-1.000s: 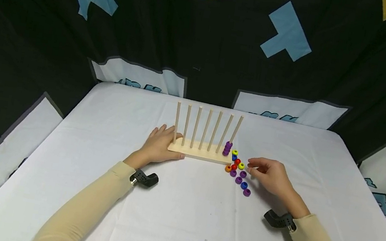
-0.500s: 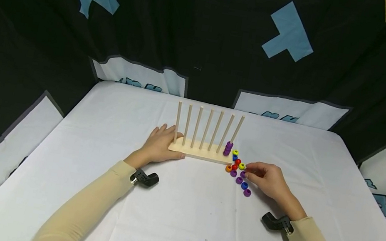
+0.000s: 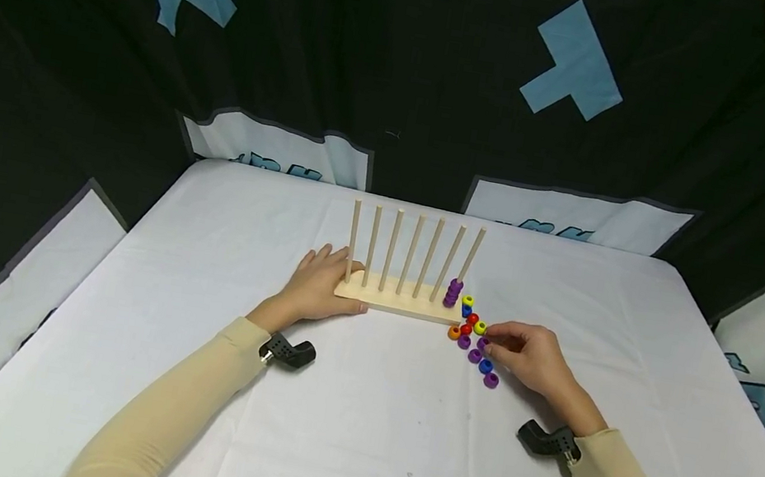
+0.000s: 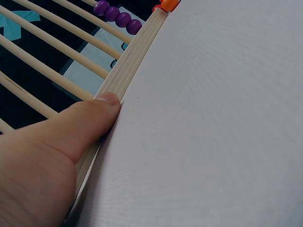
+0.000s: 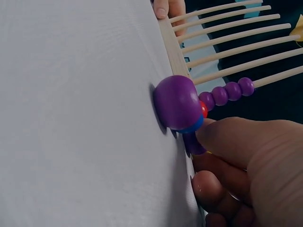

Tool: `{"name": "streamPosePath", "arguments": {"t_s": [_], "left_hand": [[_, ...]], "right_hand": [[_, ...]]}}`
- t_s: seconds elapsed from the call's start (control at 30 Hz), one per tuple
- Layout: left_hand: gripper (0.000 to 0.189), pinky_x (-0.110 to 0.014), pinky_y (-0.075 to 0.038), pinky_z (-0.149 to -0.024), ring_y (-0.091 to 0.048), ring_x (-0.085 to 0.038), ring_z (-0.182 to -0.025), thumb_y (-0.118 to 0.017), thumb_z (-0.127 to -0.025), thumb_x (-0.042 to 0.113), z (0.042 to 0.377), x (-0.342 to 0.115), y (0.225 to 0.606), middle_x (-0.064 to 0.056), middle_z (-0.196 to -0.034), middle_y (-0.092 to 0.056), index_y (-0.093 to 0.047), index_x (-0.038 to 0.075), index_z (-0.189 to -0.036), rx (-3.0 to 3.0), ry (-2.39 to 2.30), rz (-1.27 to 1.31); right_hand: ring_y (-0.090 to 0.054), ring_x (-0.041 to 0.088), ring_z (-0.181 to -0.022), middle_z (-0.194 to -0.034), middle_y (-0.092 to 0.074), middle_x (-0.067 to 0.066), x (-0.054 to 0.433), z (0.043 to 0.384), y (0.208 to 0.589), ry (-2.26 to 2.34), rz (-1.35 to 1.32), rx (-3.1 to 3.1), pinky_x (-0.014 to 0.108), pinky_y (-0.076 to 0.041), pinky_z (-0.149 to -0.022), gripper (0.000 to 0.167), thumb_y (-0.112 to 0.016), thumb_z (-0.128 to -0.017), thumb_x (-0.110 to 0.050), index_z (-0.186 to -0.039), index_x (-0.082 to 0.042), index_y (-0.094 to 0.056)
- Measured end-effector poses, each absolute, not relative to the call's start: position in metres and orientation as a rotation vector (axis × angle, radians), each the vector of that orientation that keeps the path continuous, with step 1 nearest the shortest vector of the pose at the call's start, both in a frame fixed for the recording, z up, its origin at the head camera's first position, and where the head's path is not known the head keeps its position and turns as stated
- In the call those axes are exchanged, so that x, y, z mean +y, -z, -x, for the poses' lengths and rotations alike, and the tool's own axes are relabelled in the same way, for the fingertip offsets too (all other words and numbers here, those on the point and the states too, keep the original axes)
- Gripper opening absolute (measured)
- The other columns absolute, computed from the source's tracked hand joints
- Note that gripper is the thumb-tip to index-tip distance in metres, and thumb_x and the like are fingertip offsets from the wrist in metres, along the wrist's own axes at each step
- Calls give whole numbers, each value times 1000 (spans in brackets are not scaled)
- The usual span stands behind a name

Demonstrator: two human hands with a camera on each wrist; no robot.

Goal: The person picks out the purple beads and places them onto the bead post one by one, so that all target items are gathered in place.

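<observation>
Looks early: four purples (image 3: 452, 293) on 3-o'clock peg (image 3: 471, 254), six pegs (image 3: 411, 253) bare, loose beads (image 3: 475, 356) at 4; left hand (image 3: 316, 286) grips rack (image 3: 402, 303), right hand (image 3: 532, 350) pinches purple bead (image 3: 482, 343).

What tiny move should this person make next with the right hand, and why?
Probably lift the purple bead that the right hand seems to pinch, toward the rightmost peg: four purple beads sit there, and the left hand is holding the wooden base.

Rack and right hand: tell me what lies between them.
Loose beads, red and yellow among them, lie there, as the head view shows.
</observation>
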State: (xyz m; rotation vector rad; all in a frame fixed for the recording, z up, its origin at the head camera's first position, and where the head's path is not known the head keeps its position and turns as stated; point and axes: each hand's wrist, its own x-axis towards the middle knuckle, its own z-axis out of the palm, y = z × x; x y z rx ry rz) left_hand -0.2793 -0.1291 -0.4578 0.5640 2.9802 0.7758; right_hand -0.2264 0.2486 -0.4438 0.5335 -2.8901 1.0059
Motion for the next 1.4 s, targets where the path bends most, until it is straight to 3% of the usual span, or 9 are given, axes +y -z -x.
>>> {"name": "streamPosePath", "arguments": {"t_s": [1.03, 1.4], "left_hand": [[79, -66, -8, -126, -16, -50, -155, -75, -84, 55, 277, -130, 456, -23, -164, -32, -54, 13, -147, 2965, -770, -555], [78, -67, -9, -125, -17, -51, -155, -75, -84, 55, 278, -129, 456, -24, -164, -33, -54, 12, -147, 2973, -770, -563]], "right_hand": [[-55, 12, -76, -99, -76, 9, 246, 223, 450, -927, -568, -2858, 19, -49, -66, 20, -79, -85, -5, -105, -5, -78], [-52, 13, -71, -89, -76, 8, 248, 223, 449, -992, -490, -2829, 18, -46, -61, 21, -77, -85, -4, -106, -3, -78]]}}
